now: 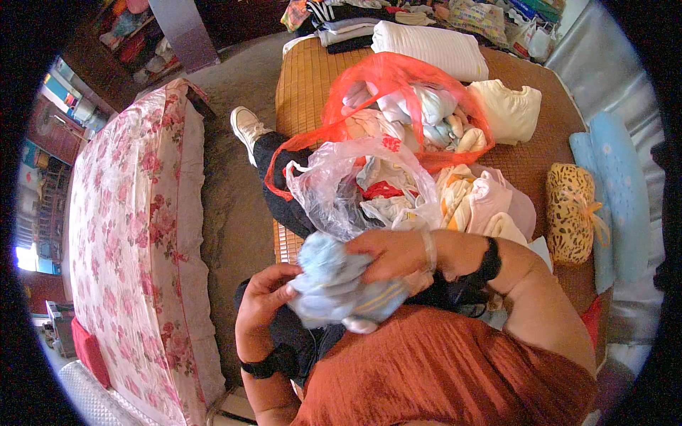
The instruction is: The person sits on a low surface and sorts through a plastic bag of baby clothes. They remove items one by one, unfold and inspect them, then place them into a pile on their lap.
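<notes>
Left hand (pixel 261 304): centre-left of the lower frame, thumb and fingers closed on the left edge of the cloth.
Right hand (pixel 394 254): just right of the frame's centre, fingers laid over the upper right of the same cloth; its grip is partly hidden, so I cannot tell how firmly it holds.
Light-blue, soft, bunched cloth (pixel 337 284): between both hands, below the frame's centre, blurred, above the lap.
Clear, crinkled plastic bag (pixel 323 190): just above the cloth, mouth open, white and red fabrics inside.
Translucent red plastic bag (pixel 387 67): upper centre, holding pale garments.
Cream folded garment (pixel 506 110): upper right, beside the red bag.
Tan, dark-spotted, tied bundle (pixel 570 224): right side.
Brown woven mat (pixel 302 89): beneath the bags.
Pink-flowered white bedcover (pixel 128 234): left side of the frame.
</notes>
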A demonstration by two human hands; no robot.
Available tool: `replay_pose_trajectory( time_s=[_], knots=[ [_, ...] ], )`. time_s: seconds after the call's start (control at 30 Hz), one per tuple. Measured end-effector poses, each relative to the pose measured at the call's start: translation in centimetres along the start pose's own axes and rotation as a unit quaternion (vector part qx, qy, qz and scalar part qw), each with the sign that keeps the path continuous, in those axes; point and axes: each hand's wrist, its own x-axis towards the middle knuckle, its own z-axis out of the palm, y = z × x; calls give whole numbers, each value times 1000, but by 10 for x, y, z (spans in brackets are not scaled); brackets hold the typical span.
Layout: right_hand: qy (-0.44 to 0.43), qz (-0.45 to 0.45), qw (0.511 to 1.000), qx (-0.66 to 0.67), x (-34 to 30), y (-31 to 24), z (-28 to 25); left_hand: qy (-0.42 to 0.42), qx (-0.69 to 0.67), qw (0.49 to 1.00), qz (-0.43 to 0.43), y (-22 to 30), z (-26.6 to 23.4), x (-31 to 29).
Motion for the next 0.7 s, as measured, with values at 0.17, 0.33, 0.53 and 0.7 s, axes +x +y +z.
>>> replay_pose_trajectory(
  time_s=[0.17,0.33,0.53,0.7],
  knots=[
    [272,-146,930,-198,-86,-21,-76,-19,239,970,35,24,30,48],
    [594,-257,748,-149,-150,-40,-99,-28,352,925,142,5,61,127],
    [654,-164,738,18,-177,-63,-92,42,514,840,167,-42,81,231],
    [654,-153,722,168,-186,-52,-109,78,578,811,48,-61,98,264]
  ],
)
